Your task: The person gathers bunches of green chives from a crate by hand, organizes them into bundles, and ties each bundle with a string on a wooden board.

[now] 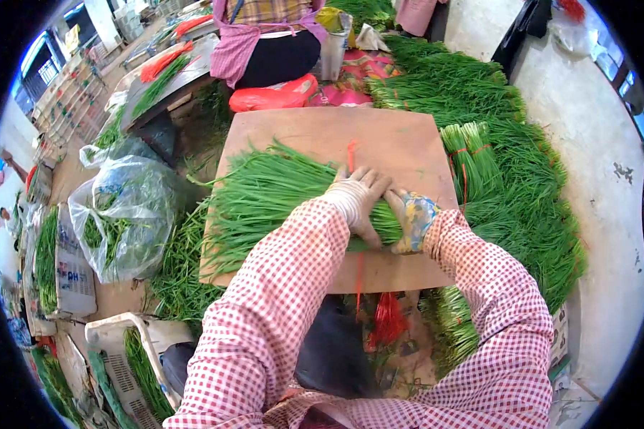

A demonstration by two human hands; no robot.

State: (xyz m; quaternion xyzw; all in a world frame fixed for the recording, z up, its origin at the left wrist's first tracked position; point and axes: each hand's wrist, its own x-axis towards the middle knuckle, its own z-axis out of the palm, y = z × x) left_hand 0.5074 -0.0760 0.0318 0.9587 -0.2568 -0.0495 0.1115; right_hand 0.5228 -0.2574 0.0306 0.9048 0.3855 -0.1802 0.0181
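Nearest us, two checked sleeves (257, 307), red and white, reach forward over the near edge of the bench (401, 143). Our left hand (361, 200), a white cuff at its wrist, lies across the top of the bunch (272, 193), right of the bench's middle. Fingers spread over the stalks, thumb set apart on the near side. Our right hand (413, 220), in a blue-and-yellow patterned covering, cups the stalk end, touching the left. Its fingers are partly hidden; we cannot tell whether they pinch.

Bunch: long, green, flat on the bench. Leaf tips fan out to the left edge; stalk ends point to the right edge. A red tie (359, 275) runs over the near edge and shows again beyond the bunch; we cannot see between.

Past the right edge: tied bundles (472, 157), near the far right corner, and a deep pile of greens (519, 207). Off the left edge: a clear bag (125, 214) with greens inside. Below the near edge: red strips (388, 318). Beyond the far edge: a red sack (273, 93) and, just past it, another person (265, 53) in a pink checked garment.
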